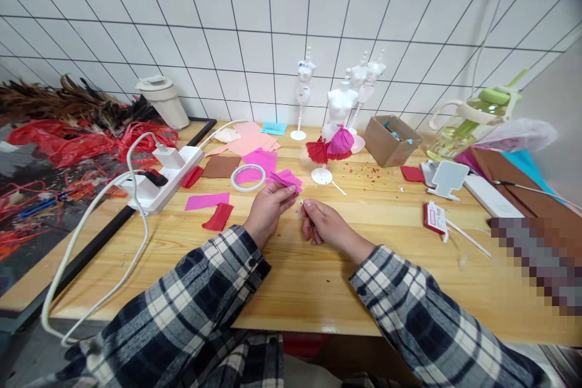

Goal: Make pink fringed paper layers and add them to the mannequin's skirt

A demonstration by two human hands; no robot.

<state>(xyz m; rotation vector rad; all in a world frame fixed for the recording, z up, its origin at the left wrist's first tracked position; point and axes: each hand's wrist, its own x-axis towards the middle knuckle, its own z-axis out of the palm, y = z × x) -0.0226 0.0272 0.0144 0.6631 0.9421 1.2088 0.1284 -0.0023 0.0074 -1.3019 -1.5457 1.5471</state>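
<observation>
My left hand (269,212) pinches a piece of magenta crepe paper (286,179), gathered into folds above the fingertips. Close beside it, my right hand (324,221) is closed, thumb against forefinger, on a thin pale strip (301,199) that reaches toward the paper; its exact kind is too small to make out. A roll of white tape (248,188) lies flat just left of the paper. Behind the hands stands a small white mannequin (342,104) with a pleated red paper piece (318,151) and a bunched magenta one (340,142) at its waist.
Crepe paper pieces, including a red strip (218,217) and a brown sheet (221,167), lie to the left near a white power strip (170,185) with cables. Toward the back right are a cardboard box (391,144), a drink bottle (473,118) and a white phone stand (448,179).
</observation>
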